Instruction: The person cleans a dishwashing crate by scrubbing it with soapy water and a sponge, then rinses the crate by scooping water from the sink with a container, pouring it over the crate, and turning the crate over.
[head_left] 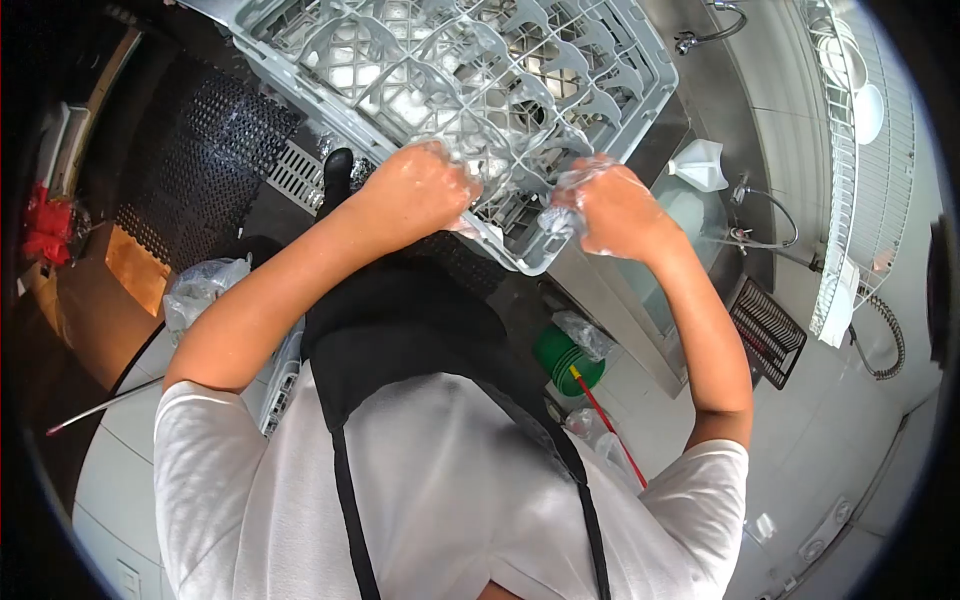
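Observation:
A grey plastic dishwasher rack with a grid of compartments tilts in front of me, its near corner pointing toward my apron. White suds cover much of its grid. My left hand is closed in a fist on the rack's near left edge, foam on its knuckles. At the right side of the near corner, my right hand is closed around a pale, foamy wad pressed against the rim. Suds hide whether that wad is a cloth or a scrubber.
To the right is a steel sink with water, a white jug and a tap. A wire shelf holds dishes. Below stand a green bucket and a red-handled stick. A black perforated mat covers the floor at left.

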